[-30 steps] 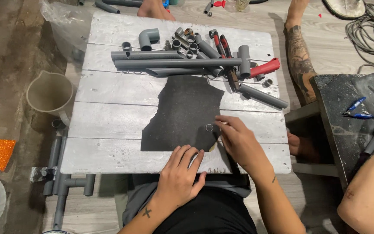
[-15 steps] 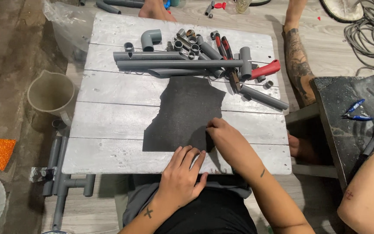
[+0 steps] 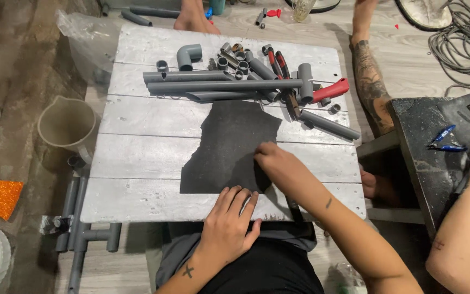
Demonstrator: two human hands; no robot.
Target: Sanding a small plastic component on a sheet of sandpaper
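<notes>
A dark grey sheet (image 3: 229,147) with a ragged outline lies flat in the middle of a pale grey plank table (image 3: 131,163). The person's left hand (image 3: 228,227) rests palm down at the table's near edge, fingers spread and open, fingertips touching the sheet's bottom edge. The right hand (image 3: 277,166) sits on the sheet's right edge, knuckles up and fingers curled under. Whether it pinches the sheet or a small tool cannot be told, because the fingertips are hidden beneath the hand.

Both forearms reach up from the bottom of the view, the right one crossing in at a slant from the lower right.

Beyond the sheet, at the far side of the table, lie long grey pipes (image 3: 224,85), a grey elbow fitting (image 3: 189,55), short pipe pieces and a red-handled tool (image 3: 330,90). A beige jug (image 3: 67,126) stands on the floor left of the table. Another person's forearm (image 3: 461,228) enters at the lower right, cut off by the frame, beside a dark block (image 3: 431,158) carrying blue-handled pliers (image 3: 444,139).
</notes>
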